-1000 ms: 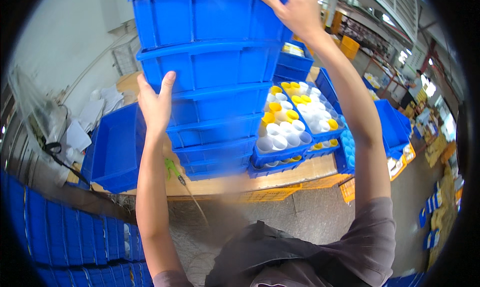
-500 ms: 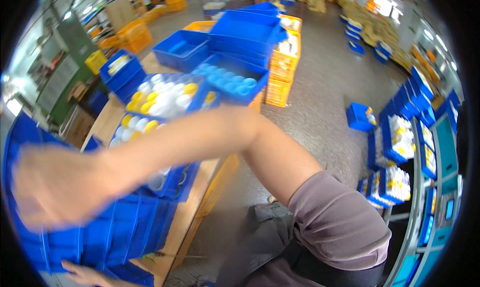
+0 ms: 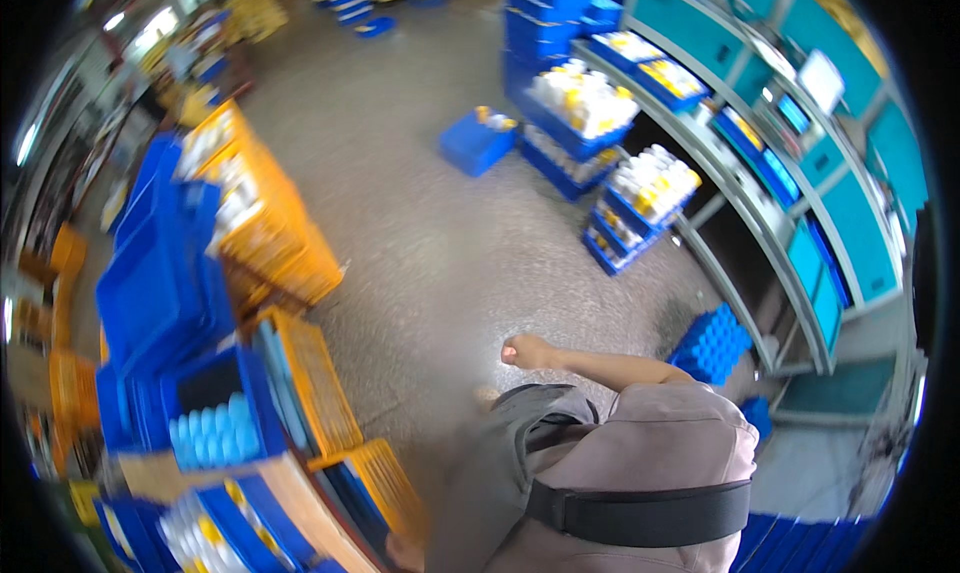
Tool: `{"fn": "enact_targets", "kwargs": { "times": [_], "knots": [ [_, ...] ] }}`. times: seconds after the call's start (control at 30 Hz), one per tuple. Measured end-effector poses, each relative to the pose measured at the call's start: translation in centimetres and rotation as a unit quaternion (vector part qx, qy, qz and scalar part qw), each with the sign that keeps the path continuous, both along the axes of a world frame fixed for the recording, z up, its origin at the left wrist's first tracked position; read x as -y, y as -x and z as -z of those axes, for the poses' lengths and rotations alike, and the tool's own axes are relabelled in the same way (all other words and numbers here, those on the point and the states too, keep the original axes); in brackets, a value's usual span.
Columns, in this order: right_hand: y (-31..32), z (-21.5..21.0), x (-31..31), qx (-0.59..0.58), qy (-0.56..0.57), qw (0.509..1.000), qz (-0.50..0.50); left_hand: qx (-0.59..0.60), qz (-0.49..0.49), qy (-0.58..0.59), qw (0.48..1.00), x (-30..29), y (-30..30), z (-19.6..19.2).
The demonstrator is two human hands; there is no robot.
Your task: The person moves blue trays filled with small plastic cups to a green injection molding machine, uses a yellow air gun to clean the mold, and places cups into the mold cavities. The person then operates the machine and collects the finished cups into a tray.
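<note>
My right hand hangs over the grey floor in front of my body, its fingers curled in. Nothing shows sticking out of it, and it touches no object. At the lower edge a small blurred patch of skin, seemingly my left hand, is beside a yellow crate under the wooden table edge; its fingers cannot be made out. On that table stand blue bins, one with light-blue cups, another with white and yellow bottles.
Stacked yellow crates stand at left. A blue bin sits on the floor ahead. At right, blue bins of white bottles stand by a teal and grey machine line. A blue knobbly stack lies near its legs.
My view has swung right, from the table toward the machine line. My right hand, earlier stretched left over the stacked blue bins, is now drawn back low before my body.
</note>
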State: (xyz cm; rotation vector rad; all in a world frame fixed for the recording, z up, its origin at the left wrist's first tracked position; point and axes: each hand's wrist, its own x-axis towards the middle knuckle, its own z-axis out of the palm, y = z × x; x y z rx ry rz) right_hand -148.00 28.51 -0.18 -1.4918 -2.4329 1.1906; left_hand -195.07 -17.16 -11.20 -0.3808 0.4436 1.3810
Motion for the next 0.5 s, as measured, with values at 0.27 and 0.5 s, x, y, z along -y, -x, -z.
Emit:
{"fn": "enact_targets", "kwargs": {
  "times": [0.27,0.5],
  "knots": [
    [-6.1,-6.6,-12.7,0.007,-0.025,0.988,0.151,-0.808,0.165,0.048,0.563,-47.8,-11.9,-18.8],
    [-16.3,-6.6,-20.5,-0.033,0.094,0.951,0.294,-0.817,0.281,0.034,0.501,-68.8,-17.0,-12.8]
  ]
}}
